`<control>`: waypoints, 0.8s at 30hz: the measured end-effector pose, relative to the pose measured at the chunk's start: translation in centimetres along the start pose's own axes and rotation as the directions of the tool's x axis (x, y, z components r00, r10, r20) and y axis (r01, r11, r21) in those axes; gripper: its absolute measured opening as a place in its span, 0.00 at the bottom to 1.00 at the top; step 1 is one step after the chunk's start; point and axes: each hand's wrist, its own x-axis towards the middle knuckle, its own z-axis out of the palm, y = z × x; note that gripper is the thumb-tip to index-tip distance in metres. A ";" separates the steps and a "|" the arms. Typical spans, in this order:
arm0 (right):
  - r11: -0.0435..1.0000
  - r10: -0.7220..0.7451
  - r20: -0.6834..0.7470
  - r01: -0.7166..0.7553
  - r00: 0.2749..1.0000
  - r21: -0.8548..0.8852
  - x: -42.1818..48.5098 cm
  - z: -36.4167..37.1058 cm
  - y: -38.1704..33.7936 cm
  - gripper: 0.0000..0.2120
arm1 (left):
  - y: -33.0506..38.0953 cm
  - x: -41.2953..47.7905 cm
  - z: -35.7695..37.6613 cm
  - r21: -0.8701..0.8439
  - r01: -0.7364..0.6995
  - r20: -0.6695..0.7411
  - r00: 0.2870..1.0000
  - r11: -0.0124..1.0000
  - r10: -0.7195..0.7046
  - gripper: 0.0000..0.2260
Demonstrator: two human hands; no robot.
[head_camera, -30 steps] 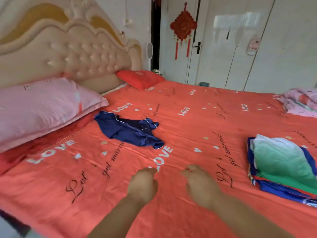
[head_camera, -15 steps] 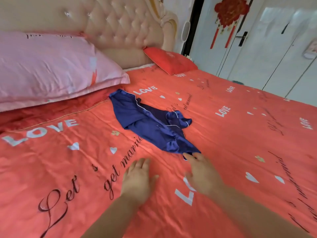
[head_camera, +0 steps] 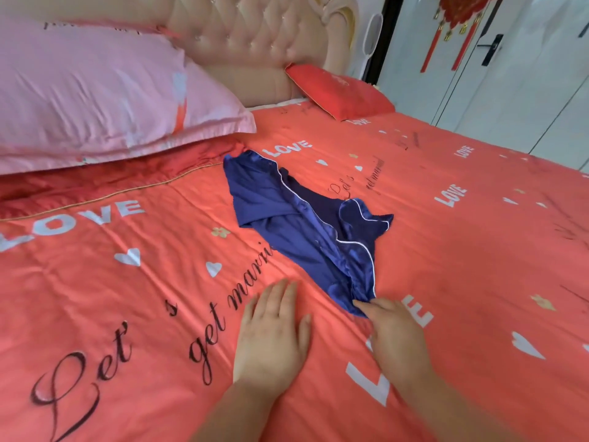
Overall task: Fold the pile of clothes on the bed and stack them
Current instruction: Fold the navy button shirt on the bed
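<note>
On the red bed (head_camera: pixel 95 298), the right hand (head_camera: pixel 395 333) has just reached the 6 o'clock corner of the navy garment (head_camera: pixel 287 224), grip unclear; left hand (head_camera: pixel 271 333) flat, released. Folding can begin.

A dark blue satin garment (head_camera: pixel 296 224) edged with thin white piping lies unfolded and crumpled on the red bedspread (head_camera: pixel 478 250), near the corner of the pink pillow (head_camera: pixel 95 90). It runs diagonally, its broad far end towards the pillow and its near end narrowing to a rumpled tip. One piped flap lies turned over on its right side, and the right hand (head_camera: pixel 395 336) touches the near tip.
</note>
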 end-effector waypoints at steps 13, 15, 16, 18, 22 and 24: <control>0.933 -0.261 0.036 0.262 0.965 -0.248 -24.3 -21.2 1.1 0.26 | 11.8 -9.9 -7.5 -0.135 -0.404 0.111 0.901 0.905 0.419 0.22; 0.915 -0.238 0.021 0.232 0.971 -0.330 -29.7 -24.6 1.5 0.27 | 14.1 -12.0 -8.7 -0.133 -0.483 0.140 0.855 0.866 0.499 0.19; 0.912 -0.222 0.022 0.216 0.975 -0.349 -32.5 -26.2 1.5 0.26 | 15.1 -13.0 -9.0 -0.138 -0.502 0.151 0.841 0.854 0.519 0.20; 0.906 -0.166 0.018 0.159 0.986 -0.392 -37.8 -29.2 1.9 0.22 | 17.5 -15.1 -9.4 -0.150 -0.534 0.204 0.807 0.832 0.554 0.21; 0.946 0.031 0.108 0.005 0.994 -0.323 -45.9 -33.4 2.1 0.20 | 22.5 -19.3 -9.7 -0.008 -0.599 0.562 0.659 0.800 0.499 0.26; 0.968 0.200 0.199 -0.162 0.959 -0.194 -47.9 -33.8 1.8 0.20 | 24.3 -20.6 -9.7 0.123 -0.649 0.643 0.629 0.751 0.437 0.20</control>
